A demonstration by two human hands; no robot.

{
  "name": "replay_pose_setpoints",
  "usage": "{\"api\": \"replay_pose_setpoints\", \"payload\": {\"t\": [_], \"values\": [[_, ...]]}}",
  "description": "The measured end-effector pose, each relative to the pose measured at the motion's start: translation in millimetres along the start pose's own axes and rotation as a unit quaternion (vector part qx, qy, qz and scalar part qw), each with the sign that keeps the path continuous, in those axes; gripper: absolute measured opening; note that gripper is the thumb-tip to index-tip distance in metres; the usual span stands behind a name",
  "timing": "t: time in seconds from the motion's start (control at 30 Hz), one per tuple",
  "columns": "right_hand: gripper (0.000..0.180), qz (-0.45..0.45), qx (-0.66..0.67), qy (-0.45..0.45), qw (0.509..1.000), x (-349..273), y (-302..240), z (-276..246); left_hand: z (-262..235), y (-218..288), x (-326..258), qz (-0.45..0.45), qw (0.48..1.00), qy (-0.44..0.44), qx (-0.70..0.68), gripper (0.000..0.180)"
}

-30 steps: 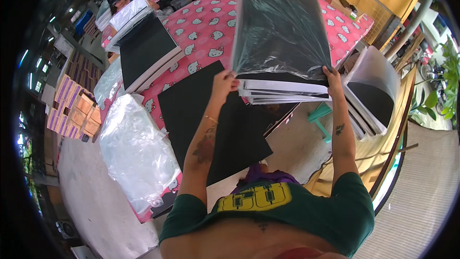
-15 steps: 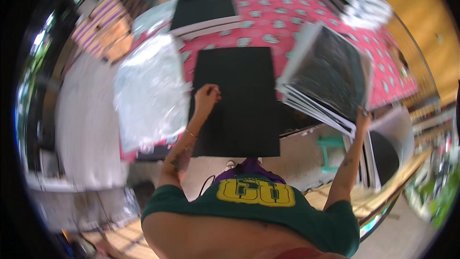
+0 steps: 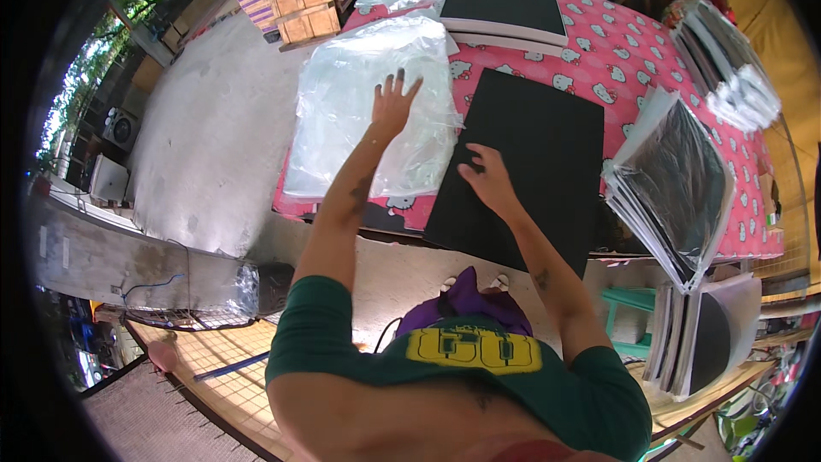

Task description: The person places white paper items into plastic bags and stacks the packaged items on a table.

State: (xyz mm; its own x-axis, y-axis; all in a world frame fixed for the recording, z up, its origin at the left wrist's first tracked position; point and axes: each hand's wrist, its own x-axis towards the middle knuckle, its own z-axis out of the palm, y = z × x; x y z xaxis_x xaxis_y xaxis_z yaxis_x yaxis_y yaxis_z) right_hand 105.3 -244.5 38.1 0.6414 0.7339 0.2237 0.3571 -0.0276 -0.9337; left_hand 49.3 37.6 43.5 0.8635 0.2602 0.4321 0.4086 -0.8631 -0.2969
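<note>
Fingers spread, my left hand (image 3: pixel 393 109) is over a pile of clear plastic sleeves (image 3: pixel 359 154) on the left part of the table. It holds nothing; whether it touches the top sleeve I cannot tell. My right hand (image 3: pixel 492 178) is at the left part of a large black board (image 3: pixel 539 128), with thumb and fingers apart and nothing in them. The board lies slightly turned, its near edge jutting past the table's front. To its right sits a stack of plastic-sleeved black boards (image 3: pixel 676 180).
More black boards (image 3: pixel 500 0) are stacked at the back of the pink patterned tablecloth (image 3: pixel 590 64). Wrapped bundles (image 3: pixel 723 51) lie far right. Below the table's right end are a green stool (image 3: pixel 629 321) and upright sleeved boards (image 3: pixel 705 334). Boxes (image 3: pixel 299 0) stand back left.
My right hand has left the sleeved stack and come over to the black board. My left hand has gone from the board to the plastic sleeves and spread its fingers. The view has swung left.
</note>
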Motion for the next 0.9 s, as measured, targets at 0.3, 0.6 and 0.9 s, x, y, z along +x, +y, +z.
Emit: {"api": "replay_pose_setpoints", "payload": {"t": [0.3,0.6,0.9], "values": [[0.049,-0.042,-0.062,-0.073,0.995,72,-48,-40,-158,25,48,0.193,0.902,0.1,-0.373,0.013],[0.011,-0.011,0.19,0.236,0.953,34,-20,-214,-145,-67,51,0.01,0.928,0.122,-0.353,0.016],[0.062,0.186,0.326,0.298,0.878,-65,53,-261,-128,-96,40,-0.25,0.733,0.561,-0.293,0.028]]}}
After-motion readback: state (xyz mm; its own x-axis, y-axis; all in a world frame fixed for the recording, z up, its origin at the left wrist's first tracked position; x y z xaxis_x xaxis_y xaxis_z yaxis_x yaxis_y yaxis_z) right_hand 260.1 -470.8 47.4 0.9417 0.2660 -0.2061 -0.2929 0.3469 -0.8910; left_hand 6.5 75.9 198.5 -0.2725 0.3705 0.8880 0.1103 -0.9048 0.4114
